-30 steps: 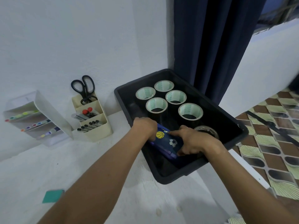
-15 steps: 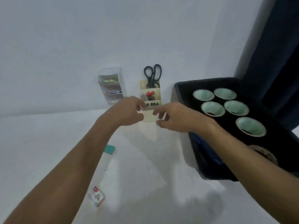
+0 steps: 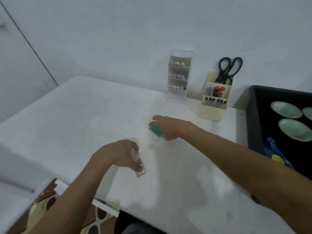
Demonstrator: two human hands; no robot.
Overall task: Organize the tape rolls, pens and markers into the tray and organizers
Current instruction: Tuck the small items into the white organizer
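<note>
The left hand (image 3: 120, 153) pinches a small white packet (image 3: 139, 168) and the right hand (image 3: 168, 126) a teal block (image 3: 155, 130) on the bench (image 3: 84, 119); next, I think, both need lifting toward the cream organizer (image 3: 214, 105).

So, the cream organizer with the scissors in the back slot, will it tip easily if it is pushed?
Probably somewhat. The scissors stand high above the cream organizer, which likely adds weight at the top. Its base looks wide and the pens sit low in front, so a low push may slide it rather than tip it.
</note>
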